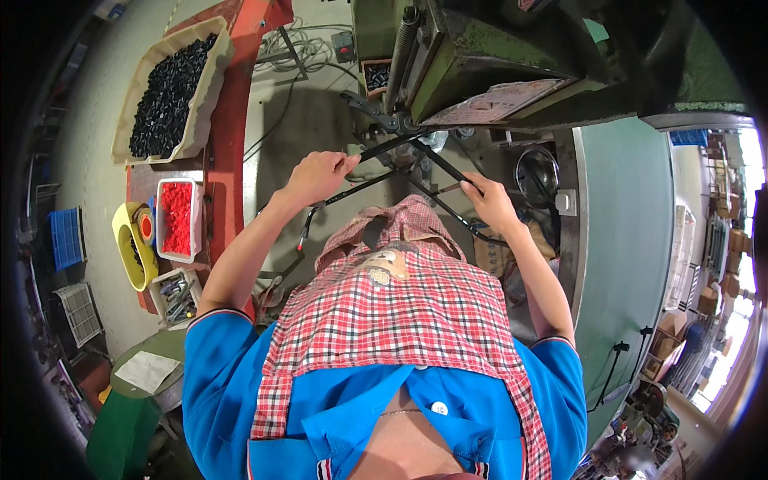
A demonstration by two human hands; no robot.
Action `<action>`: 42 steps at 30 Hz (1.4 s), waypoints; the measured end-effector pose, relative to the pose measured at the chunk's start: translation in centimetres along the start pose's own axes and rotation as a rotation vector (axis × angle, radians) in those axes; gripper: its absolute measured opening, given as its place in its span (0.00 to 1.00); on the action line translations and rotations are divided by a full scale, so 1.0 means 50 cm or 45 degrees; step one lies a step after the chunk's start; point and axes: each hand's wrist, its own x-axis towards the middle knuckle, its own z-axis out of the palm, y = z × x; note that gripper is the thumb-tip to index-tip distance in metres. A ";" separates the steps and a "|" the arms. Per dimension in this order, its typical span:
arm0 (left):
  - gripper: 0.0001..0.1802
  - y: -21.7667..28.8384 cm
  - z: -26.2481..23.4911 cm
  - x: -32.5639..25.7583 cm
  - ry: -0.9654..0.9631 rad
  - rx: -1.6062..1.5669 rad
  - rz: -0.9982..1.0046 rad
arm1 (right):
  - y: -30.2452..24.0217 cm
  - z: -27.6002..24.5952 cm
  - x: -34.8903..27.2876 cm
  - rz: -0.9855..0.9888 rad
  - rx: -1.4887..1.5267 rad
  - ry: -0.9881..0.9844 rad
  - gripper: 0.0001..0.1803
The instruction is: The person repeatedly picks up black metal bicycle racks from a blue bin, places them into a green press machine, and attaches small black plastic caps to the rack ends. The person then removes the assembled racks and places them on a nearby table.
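Clamped on either side by the left hand [318,177] and right hand [488,200], a black, crossed frame of metal tubing [438,159] is being held beside the green, box-shaped metal machine [458,74] — steadiness presumably being best served by even support, both hands clear of the machine.

The tubes [439,162] are black, the apron [400,320] checked in red, white and black, the shirt [220,360] bright blue, the machine [452,76] green, the tray [211,92] cream, and the oval container [143,282] yellow.
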 end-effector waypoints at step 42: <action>0.16 1.014 0.144 0.145 1.228 -0.202 1.759 | 0.263 -0.637 -0.609 0.165 -1.330 1.573 0.20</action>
